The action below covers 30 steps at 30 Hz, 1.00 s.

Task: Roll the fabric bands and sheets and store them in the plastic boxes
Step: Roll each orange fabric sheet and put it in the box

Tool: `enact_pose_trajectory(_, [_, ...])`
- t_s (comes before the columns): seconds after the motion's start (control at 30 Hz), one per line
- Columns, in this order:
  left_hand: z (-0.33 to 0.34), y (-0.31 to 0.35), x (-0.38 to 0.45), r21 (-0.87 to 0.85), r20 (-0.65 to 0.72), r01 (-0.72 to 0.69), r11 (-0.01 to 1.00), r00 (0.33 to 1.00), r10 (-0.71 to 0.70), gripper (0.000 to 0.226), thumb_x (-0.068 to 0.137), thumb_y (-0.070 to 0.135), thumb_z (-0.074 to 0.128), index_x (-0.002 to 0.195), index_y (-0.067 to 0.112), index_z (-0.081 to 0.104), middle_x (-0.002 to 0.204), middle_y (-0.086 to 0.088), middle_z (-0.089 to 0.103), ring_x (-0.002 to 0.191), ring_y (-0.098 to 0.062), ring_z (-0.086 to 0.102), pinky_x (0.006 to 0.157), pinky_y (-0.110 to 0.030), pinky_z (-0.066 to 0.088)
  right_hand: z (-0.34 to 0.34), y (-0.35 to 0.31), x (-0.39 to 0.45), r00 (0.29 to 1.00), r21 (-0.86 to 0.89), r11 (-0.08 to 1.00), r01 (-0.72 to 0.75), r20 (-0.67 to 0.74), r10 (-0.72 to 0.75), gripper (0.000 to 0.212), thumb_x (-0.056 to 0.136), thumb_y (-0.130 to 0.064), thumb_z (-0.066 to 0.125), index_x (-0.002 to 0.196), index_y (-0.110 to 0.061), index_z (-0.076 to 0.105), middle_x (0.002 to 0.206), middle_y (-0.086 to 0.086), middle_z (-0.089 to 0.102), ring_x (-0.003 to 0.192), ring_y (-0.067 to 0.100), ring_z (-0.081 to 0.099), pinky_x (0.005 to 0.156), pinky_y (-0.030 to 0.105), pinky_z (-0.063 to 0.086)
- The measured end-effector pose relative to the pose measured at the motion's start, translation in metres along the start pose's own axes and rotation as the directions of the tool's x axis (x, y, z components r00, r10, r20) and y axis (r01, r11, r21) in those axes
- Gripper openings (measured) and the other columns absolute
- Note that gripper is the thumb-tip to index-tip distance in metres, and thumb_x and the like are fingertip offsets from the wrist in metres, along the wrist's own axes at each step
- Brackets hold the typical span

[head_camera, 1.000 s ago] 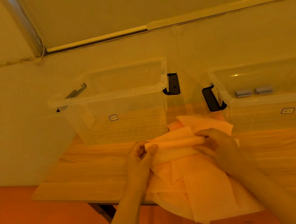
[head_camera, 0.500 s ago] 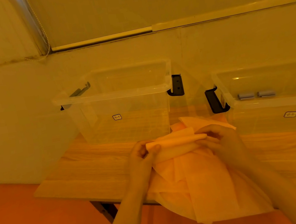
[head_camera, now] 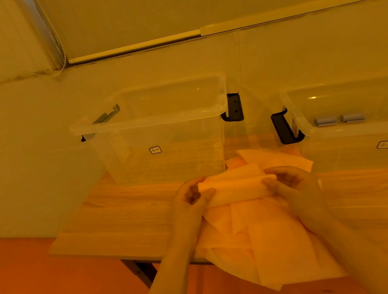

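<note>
In the lower middle of the frame, two bare hands hold a partly rolled fabric sheet (head_camera: 237,185) just above a wooden table (head_camera: 127,215). The left hand (head_camera: 191,198) pinches the left end of the roll, with its thumb and fingertips curled around the edge. The right hand (head_camera: 287,180) grips the right end in the same way, fingers curled over the top of the roll and thumb beneath. The roll lies level between the two hands, running left to right.

Below the roll, the unrolled part of the sheet spreads down over a loose pile of sheets (head_camera: 267,244) that covers the near edge of the table and hangs past it toward the bottom of the frame. More of the pile shows behind the hands, near the gap between the two boxes.

A clear plastic box (head_camera: 161,136) stands on the table at the centre of the frame, just behind the hands, open at the top, with dark handles on both ends. A second clear box (head_camera: 364,140) stands at the right edge of the frame, apart from the first. Inside it, near the upper right, lie two small grey rolls (head_camera: 339,119) side by side.
</note>
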<state>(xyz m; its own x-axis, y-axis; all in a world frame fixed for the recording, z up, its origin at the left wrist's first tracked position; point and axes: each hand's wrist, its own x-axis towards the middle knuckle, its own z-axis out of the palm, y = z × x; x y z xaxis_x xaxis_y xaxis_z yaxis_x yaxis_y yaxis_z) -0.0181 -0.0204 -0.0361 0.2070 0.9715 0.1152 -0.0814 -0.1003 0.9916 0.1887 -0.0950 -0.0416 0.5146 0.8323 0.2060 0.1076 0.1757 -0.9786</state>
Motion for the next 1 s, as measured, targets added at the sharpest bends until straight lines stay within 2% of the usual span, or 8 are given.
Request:
enact_pose_trajectory(0.23, [0.000,-0.002,0.000,0.078,-0.051,-0.020,0.997,0.998,0.024,0.003,0.085,0.019,0.069,0.087,0.017,0.069,0.088,-0.012,0.069,0.080,-0.022,0.063,0.068,-0.039,0.051,0.002,0.004,-0.001,1.000,-0.023,1.000,0.000,0.030,0.000,0.035,0.075,-0.006,0.076,0.104,-0.022,0.067,0.107,-0.012,0.064,0.095,0.002,0.062,0.069,0.015,0.053])
enact_pose_trajectory(0.37, [0.001,-0.002,0.000,0.121,-0.041,-0.058,0.991,0.997,0.063,0.009,0.087,0.021,0.067,0.085,0.012,0.069,0.086,-0.011,0.067,0.074,-0.013,0.061,0.065,-0.033,0.048,0.002,0.007,-0.002,0.993,-0.101,0.988,0.117,0.021,-0.115,0.030,0.076,-0.006,0.075,0.101,-0.021,0.066,0.106,-0.006,0.065,0.099,0.008,0.061,0.079,0.019,0.052])
enact_pose_trajectory(0.47, [0.002,-0.002,0.001,0.095,-0.024,-0.028,0.995,0.999,0.030,0.012,0.085,0.018,0.069,0.095,0.024,0.068,0.094,-0.001,0.070,0.084,-0.012,0.066,0.065,-0.024,0.053,0.002,0.006,-0.003,0.988,-0.119,0.981,0.153,0.005,-0.154,0.025,0.079,-0.010,0.074,0.099,-0.021,0.065,0.101,-0.009,0.065,0.096,0.005,0.060,0.075,0.013,0.051])
enact_pose_trajectory(0.6, [0.001,-0.004,0.002,0.070,0.001,-0.016,0.997,1.000,0.016,0.026,0.081,0.010,0.071,0.102,0.025,0.065,0.097,0.000,0.071,0.087,-0.012,0.067,0.072,-0.028,0.056,0.002,0.008,-0.001,0.989,-0.126,0.981,0.149,-0.004,-0.151,0.020,0.082,-0.012,0.072,0.100,-0.018,0.065,0.099,-0.009,0.065,0.096,0.005,0.060,0.075,0.011,0.051])
enact_pose_trajectory(0.73, [0.002,-0.005,0.002,0.100,-0.033,-0.032,0.994,0.999,0.036,0.007,0.084,0.015,0.070,0.088,0.011,0.066,0.084,-0.007,0.066,0.076,-0.016,0.061,0.064,-0.032,0.048,0.001,0.010,0.000,0.992,-0.087,0.988,0.129,-0.004,-0.129,0.029,0.078,-0.009,0.074,0.105,-0.018,0.066,0.106,-0.007,0.065,0.098,0.007,0.061,0.078,0.019,0.054])
enact_pose_trajectory(0.83, [0.001,-0.007,0.002,0.140,-0.041,-0.068,0.988,0.996,0.074,0.021,0.087,0.021,0.067,0.084,0.001,0.063,0.080,-0.014,0.061,0.071,-0.019,0.055,0.063,-0.037,0.043,0.000,0.012,0.000,0.992,-0.086,0.988,0.128,0.007,-0.128,0.035,0.076,-0.006,0.076,0.108,-0.018,0.067,0.109,-0.003,0.066,0.098,0.012,0.062,0.081,0.024,0.054])
enact_pose_trajectory(0.97, [0.001,-0.003,0.001,0.110,-0.034,-0.035,0.993,0.999,0.039,0.007,0.084,0.017,0.069,0.090,0.016,0.066,0.087,-0.003,0.068,0.079,-0.017,0.064,0.065,-0.032,0.051,-0.001,0.012,0.000,0.988,-0.116,0.982,0.151,0.011,-0.151,0.029,0.079,-0.009,0.074,0.105,-0.019,0.066,0.105,-0.006,0.066,0.097,0.010,0.062,0.079,0.020,0.053])
enact_pose_trajectory(1.0, [0.001,-0.004,0.001,0.091,-0.022,-0.022,0.996,0.999,0.025,0.014,0.083,0.015,0.071,0.095,0.021,0.065,0.091,-0.002,0.070,0.083,-0.016,0.066,0.066,-0.030,0.054,-0.001,0.011,0.000,0.987,-0.120,0.980,0.158,0.005,-0.159,0.028,0.080,-0.009,0.073,0.105,-0.019,0.066,0.103,-0.008,0.065,0.096,0.008,0.062,0.078,0.018,0.053])
